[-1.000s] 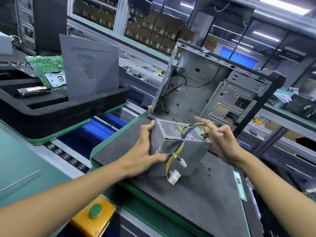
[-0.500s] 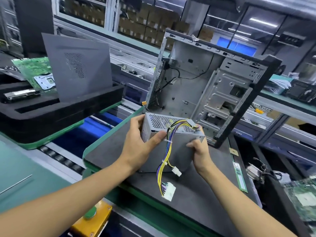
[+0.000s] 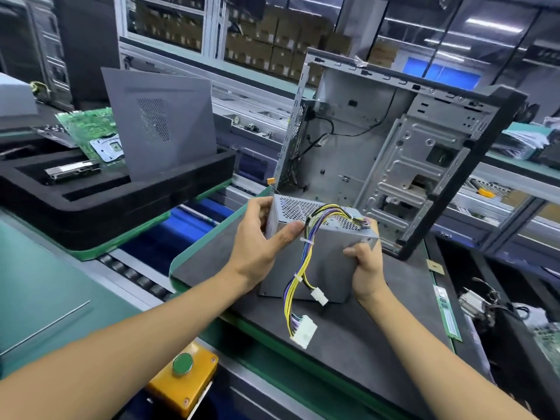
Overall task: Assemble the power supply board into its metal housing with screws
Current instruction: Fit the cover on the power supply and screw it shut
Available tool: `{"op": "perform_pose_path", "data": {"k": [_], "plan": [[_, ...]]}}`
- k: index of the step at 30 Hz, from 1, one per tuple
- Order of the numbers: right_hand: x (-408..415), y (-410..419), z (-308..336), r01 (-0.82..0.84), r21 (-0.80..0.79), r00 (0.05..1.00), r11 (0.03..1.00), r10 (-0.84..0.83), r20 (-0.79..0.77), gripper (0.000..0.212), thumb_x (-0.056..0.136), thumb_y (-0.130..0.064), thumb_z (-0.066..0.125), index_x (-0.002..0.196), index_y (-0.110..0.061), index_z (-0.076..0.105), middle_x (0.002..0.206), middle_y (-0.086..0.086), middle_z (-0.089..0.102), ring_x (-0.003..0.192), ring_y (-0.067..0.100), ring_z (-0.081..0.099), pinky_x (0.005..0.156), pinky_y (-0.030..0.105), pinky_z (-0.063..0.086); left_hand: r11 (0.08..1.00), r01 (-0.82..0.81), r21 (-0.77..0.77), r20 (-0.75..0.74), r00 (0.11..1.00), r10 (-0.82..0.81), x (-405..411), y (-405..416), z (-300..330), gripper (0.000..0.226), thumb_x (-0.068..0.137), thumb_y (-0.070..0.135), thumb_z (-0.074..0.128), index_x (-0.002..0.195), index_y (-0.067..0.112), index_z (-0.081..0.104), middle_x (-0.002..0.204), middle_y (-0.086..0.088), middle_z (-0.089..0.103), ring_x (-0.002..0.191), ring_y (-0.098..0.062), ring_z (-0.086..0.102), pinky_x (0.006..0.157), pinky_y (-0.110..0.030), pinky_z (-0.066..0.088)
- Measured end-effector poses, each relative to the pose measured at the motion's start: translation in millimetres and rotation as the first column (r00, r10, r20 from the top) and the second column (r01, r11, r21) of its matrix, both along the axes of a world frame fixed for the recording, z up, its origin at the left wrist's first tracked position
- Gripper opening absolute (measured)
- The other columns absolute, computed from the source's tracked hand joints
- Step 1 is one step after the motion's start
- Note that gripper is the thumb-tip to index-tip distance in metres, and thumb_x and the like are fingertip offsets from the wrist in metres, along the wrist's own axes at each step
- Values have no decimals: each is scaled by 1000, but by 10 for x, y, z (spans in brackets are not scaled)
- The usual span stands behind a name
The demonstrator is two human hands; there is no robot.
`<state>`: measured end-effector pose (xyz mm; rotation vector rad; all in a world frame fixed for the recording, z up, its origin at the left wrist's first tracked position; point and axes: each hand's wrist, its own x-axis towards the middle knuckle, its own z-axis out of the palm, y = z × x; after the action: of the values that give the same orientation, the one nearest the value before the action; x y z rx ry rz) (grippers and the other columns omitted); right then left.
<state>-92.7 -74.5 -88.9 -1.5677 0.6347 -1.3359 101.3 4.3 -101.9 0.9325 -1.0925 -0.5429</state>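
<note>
Far left of my fingers, a black foam tray [image 3: 91, 204] carries a green motherboard [image 3: 91, 128] and a grey side panel [image 3: 160, 128] standing upright in a slot. Nearer me, below my left forearm, sits a yellow box with a green push button [image 3: 182, 363]. My left hand [image 3: 257, 247] grasps the left side of the power supply unit [image 3: 321, 256], thumb laid across its front top edge, fingers [image 3: 257, 204] wrapped round the far side. The unit's lower edge looks to rest on the dark surface [image 3: 348, 344]. A yellow and purple wire bundle [image 3: 300, 268] spills from the mesh top and hangs down between my hands, ending in white connectors [image 3: 304, 331]. My right hand [image 3: 366, 268] grasps the unit's right corner. Just beyond my fingers, the open metal computer case [image 3: 378, 153] stands upright on the same surface. Right of my right hand, a memory stick [image 3: 448, 316] lies at the surface's edge.
</note>
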Motion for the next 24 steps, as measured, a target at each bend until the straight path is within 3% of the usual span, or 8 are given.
{"op": "perform_pose_path", "data": {"k": [5,9,11,13,16,18,20,24], "plan": [[-46,-33,-79,-8,12,997,1000,9,-81,64,60,-21,63,123,-21,53,114,-6,70,105,15,62,92,30,52,993,109,40,-26,994,-108,7,-34,-89,81,74,72,79,132,29,43,128,17,65,124,-4,60,97,-17,47],[-60,89,-195,15,146,999,989,-10,-33,62,61,-10,55,122,-16,53,112,4,66,105,24,60,100,46,41,978,198,61,29,979,-200,30,-13,-96,88,74,83,67,135,30,32,136,19,51,130,9,48,102,-12,41],[-9,203,-131,105,133,993,986,-97,-63,56,64,-26,59,119,-16,54,116,4,61,112,27,57,98,48,43,978,178,112,47,982,-184,14,-42,20,80,75,85,60,125,28,35,126,11,51,114,15,53,94,-12,43],[41,248,57,223,142,971,965,-206,-120,30,71,-38,57,97,-23,61,102,-12,67,96,13,62,82,40,46,958,127,257,-40,992,-121,37,-113,229,87,65,93,59,117,25,41,110,8,56,93,10,60,83,-18,49],[104,228,363,302,365,934,881,-197,-297,21,88,-39,60,77,-24,70,88,-3,73,77,20,64,69,32,46,745,381,548,-312,919,-241,195,-203,515,123,53,97,67,147,19,47,130,-4,68,110,-22,72,95,-43,58],[118,258,447,264,524,934,810,-80,-347,20,96,-38,57,86,-24,68,87,-1,70,74,22,64,62,28,45,640,510,574,-388,858,-336,266,-212,541,90,77,84,62,135,15,62,123,-9,74,104,-29,75,90,-43,61],[118,274,474,215,605,946,766,-9,-325,20,101,-35,52,102,-19,64,108,4,68,92,27,65,71,31,49,613,533,583,-420,844,-335,265,-232,510,67,90,73,58,119,15,72,115,-11,77,94,-28,77,81,-40,61],[80,282,489,178,644,948,744,47,-316,30,102,-37,49,122,-17,59,133,14,63,121,36,62,107,49,49,571,543,615,-424,839,-342,250,-328,483,63,92,69,59,121,15,73,116,-12,77,97,-30,77,71,-38,63]]}}
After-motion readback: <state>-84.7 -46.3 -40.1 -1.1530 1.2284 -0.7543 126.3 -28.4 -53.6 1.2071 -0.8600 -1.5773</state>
